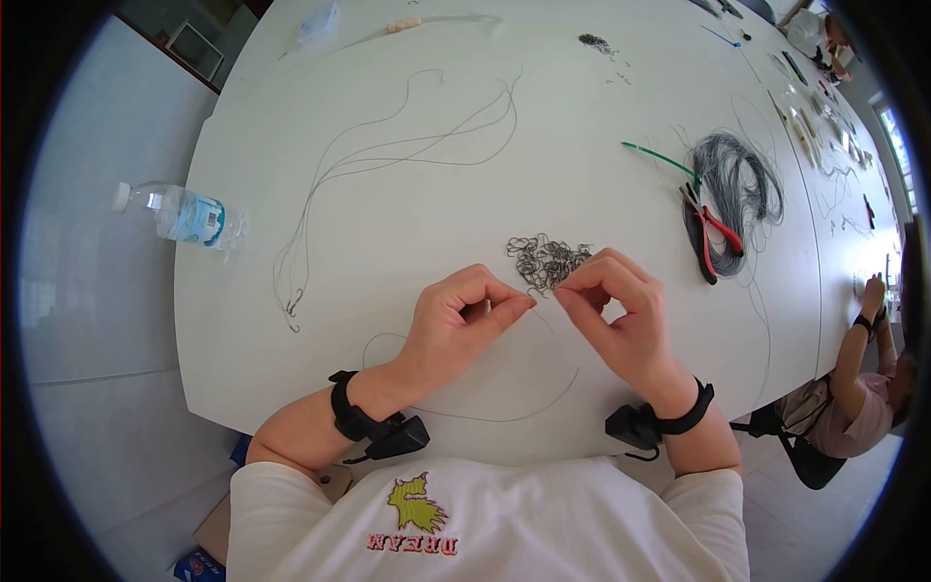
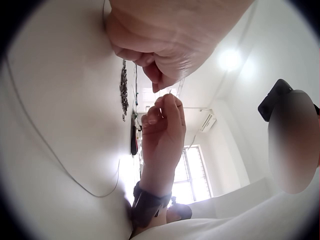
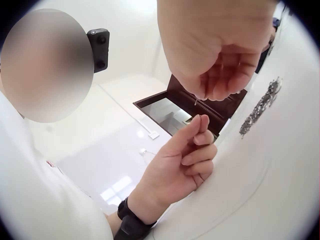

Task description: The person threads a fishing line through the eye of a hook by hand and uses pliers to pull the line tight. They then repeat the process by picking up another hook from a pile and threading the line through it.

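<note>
Above the table, my left hand pinches a thin clear line between thumb and index finger; the line curves loosely below the hands. My right hand faces it, thumb and index fingertips together on what looks like a small hook, whose tip barely shows in the right wrist view. A narrow gap separates the two hands' fingertips. Just beyond them lies a pile of dark metal hooks, also visible in the left wrist view.
Long lines with hooks lie at the left, near a plastic bottle. Red-handled pliers rest on a bundle of grey line at the right. A small dark heap sits farther back. Another person is at the far right.
</note>
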Motion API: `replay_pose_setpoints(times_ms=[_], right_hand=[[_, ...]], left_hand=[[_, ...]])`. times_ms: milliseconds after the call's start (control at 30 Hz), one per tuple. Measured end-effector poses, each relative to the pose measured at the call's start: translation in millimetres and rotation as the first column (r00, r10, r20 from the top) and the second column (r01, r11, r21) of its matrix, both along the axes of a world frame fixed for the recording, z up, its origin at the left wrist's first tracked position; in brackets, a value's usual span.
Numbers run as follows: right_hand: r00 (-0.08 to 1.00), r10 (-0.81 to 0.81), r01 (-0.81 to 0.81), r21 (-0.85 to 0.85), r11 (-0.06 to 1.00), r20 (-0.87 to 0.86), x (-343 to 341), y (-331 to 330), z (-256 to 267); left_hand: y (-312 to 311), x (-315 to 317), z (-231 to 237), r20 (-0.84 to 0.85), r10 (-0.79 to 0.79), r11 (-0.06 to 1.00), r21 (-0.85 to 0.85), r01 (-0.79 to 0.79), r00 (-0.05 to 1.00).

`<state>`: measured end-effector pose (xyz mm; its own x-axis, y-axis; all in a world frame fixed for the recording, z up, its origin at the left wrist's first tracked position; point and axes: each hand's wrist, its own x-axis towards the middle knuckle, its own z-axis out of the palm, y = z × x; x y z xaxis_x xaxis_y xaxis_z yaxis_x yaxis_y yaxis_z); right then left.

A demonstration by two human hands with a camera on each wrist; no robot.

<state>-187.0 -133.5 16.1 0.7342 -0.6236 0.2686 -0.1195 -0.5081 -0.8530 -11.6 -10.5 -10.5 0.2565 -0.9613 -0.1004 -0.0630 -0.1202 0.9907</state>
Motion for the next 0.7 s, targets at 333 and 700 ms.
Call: replay_pose_setpoints(times_ms=[333, 700], right_hand=[[0.98, 0.108, -0.046, 0.335, 0.941, -0.168, 2.7, 8.1, 4.0], [0.996, 0.062, -0.064, -0.032, 0.997, -0.065, 3.9, 10.5, -3.1]], left_hand=[[-1.1, -2.1, 1.4, 0.043, 0.017, 0.999, -0.033, -0.015, 0.999], [0.3, 1.6, -7.5, -0.064, -0.042, 0.999, -0.035, 0.04, 0.997]])
